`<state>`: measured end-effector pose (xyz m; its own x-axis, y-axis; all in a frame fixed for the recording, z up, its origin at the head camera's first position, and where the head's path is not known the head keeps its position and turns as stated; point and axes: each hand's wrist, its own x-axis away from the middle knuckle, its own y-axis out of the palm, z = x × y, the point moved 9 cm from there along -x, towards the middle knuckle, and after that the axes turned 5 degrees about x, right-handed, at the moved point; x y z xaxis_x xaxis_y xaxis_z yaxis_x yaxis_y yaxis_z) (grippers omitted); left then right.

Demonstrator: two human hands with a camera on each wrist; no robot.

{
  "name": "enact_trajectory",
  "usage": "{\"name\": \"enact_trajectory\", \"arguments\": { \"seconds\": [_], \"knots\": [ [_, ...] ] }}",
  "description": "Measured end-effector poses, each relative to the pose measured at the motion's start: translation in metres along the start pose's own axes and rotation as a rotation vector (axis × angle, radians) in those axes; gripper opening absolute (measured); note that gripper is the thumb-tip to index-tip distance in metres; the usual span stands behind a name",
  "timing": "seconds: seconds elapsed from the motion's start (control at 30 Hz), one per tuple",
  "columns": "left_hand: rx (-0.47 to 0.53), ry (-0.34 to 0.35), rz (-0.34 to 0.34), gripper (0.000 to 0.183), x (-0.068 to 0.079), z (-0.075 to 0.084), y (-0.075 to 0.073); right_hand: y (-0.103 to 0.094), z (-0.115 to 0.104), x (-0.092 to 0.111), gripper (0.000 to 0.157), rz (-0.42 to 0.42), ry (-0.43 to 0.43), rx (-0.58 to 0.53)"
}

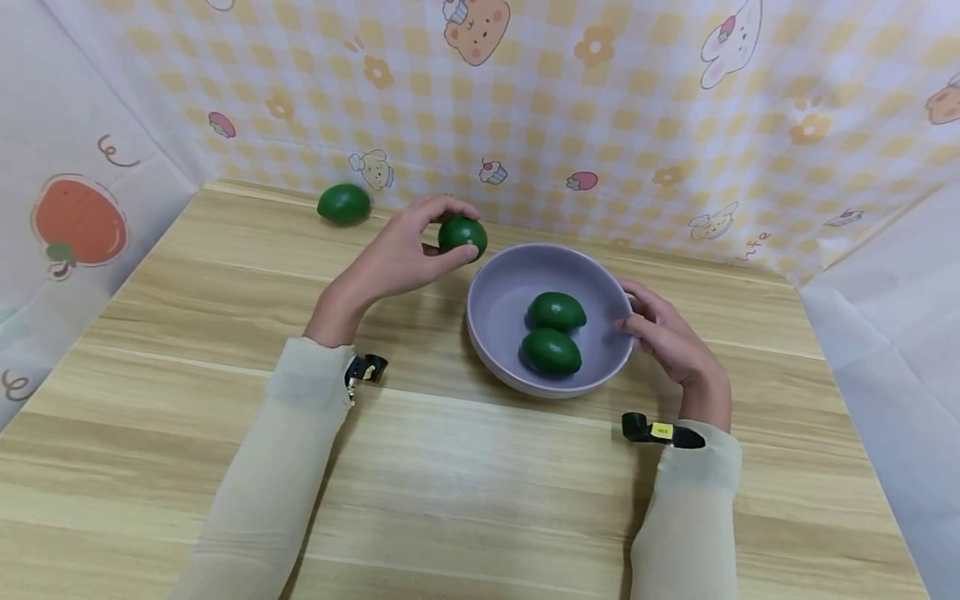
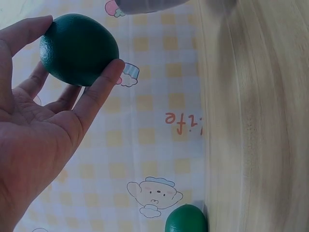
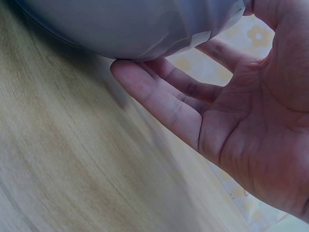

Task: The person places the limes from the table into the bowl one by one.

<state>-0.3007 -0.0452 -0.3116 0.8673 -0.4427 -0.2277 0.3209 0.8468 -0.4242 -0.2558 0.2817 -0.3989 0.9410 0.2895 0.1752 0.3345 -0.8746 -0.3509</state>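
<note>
My left hand (image 1: 416,254) holds a dark green lime (image 1: 462,237) between thumb and fingers, just left of the bowl's rim. In the left wrist view that lime (image 2: 79,50) is raised off the table, gripped by the fingertips. A greyish-purple bowl (image 1: 510,275) stands on the table, and two more limes, one (image 1: 557,312) behind the other (image 1: 551,352), lie inside it. On the bowl's right side my right hand (image 1: 671,337) grips the rim, thumb over the edge. From the right wrist, its fingers (image 3: 159,99) touch the bowl's outer wall (image 3: 120,29).
Another lime (image 1: 344,204) lies at the table's back left, near the checked cloth (image 1: 420,108) that hangs behind. The wooden table (image 1: 420,500) spreads in front of the bowl. White printed cloth (image 1: 45,167) hangs on the left side.
</note>
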Motion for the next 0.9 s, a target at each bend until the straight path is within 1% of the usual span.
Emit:
{"name": "enact_trajectory", "arguments": {
  "seconds": [0.5,0.73,0.9],
  "knots": [
    [-0.003,0.020,0.005,0.042,0.000,0.004,0.004,0.001,0.001,-0.001,0.060,-0.001,0.006,0.017],
    [0.022,0.025,-0.010,0.042,-0.001,0.008,0.009,0.001,-0.001,-0.001,0.059,-0.002,0.013,0.015],
    [0.052,0.045,-0.020,0.041,-0.004,0.010,0.014,0.000,0.000,-0.001,0.059,0.003,0.017,0.013]
  ]
}}
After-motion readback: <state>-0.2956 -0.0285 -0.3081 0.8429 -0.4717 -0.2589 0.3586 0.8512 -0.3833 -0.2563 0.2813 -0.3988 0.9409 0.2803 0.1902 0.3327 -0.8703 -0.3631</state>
